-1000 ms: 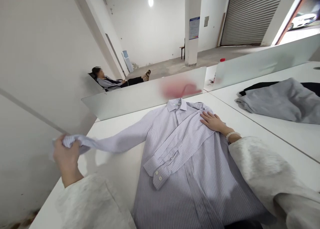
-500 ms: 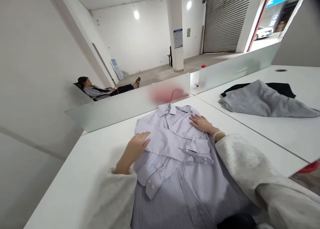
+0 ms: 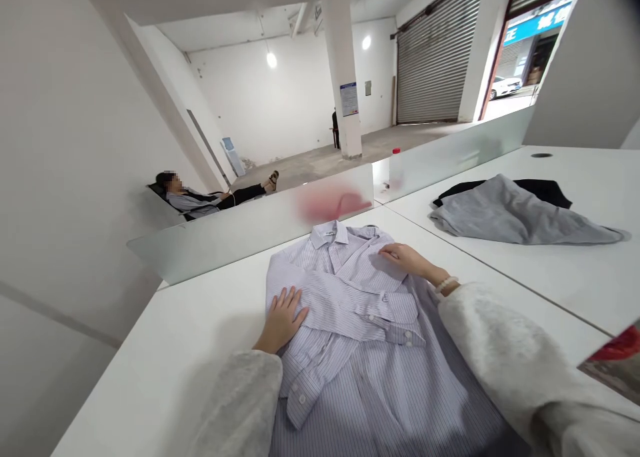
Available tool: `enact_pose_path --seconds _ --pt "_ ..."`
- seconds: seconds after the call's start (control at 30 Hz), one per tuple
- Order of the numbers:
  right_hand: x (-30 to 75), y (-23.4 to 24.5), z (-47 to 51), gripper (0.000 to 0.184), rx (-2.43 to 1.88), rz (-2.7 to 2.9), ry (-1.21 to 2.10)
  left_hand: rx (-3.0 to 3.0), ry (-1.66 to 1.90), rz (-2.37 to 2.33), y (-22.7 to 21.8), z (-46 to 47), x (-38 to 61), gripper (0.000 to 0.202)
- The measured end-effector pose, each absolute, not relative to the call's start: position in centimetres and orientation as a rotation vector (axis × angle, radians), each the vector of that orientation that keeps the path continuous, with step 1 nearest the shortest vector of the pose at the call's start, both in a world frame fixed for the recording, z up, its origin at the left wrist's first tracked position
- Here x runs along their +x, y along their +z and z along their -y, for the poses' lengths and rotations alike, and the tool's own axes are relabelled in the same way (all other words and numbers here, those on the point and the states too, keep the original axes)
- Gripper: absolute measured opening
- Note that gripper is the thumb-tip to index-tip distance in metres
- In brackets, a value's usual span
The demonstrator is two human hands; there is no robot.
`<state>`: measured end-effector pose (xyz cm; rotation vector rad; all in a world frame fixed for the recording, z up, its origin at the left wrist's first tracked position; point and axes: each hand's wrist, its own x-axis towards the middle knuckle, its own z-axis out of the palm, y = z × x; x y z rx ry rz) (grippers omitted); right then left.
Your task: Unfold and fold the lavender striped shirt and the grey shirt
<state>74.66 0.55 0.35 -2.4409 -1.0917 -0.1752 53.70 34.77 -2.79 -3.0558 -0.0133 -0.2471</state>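
Observation:
A striped button-up shirt point(image 3: 345, 377) lies front up on the white table, its collar towards the partition. Both sleeves are folded inward across the chest, and their buttoned cuffs show. My left hand point(image 3: 283, 318) rests flat with fingers spread on the folded sleeve at the shirt's left side. Near the opposite shoulder, my right hand point(image 3: 411, 260) has its fingers drawn together and bent down at the cloth, seemingly pinching it. Its thumb is mostly hidden. The shirt's lower part runs out of view towards me.
Grey and black garments point(image 3: 510, 214) lie in a heap on the table point(image 3: 565, 270) at right. A frosted partition point(image 3: 240, 234) borders the far edge, with a red-capped bottle point(image 3: 396, 160) behind it. Beyond it, a person point(image 3: 200, 200) reclines in a chair.
My left hand has come down flat onto the sleeve with its fingers spread. My right hand's fingers, flat on the shirt before, are now drawn together. The camera view has tilted up slightly.

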Motion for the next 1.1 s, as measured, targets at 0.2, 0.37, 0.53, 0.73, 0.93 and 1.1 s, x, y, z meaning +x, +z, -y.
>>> enact_pose_path --seconds 0.2,0.37,0.53,0.73,0.93,1.1 --pt "68.6 1.1 0.9 0.035 -2.522 1.078 0.23 -3.049 -0.252 -0.015 -2.5 -34.9 53.7 0.053" --pt "67.0 1.1 2.0 0.031 -2.333 1.197 0.416 -3.062 -0.231 -0.007 -2.7 -35.3 53.9 0.051" --pt "68.2 2.5 4.9 0.04 -2.017 1.164 0.724 -3.055 -0.236 0.062 -3.0 -35.7 54.0 0.05" --pt "69.5 2.0 7.6 0.046 -1.938 0.934 1.142 -3.066 -0.269 0.144 -3.4 -35.7 54.0 0.051" --pt "70.2 1.6 8.5 0.045 -1.85 0.78 1.272 -3.109 -0.327 0.132 -4.0 -36.0 54.1 0.05" --pt "69.8 1.3 8.7 0.041 -1.826 0.671 1.297 -3.117 -0.305 0.136 -4.5 -36.2 54.0 0.051"
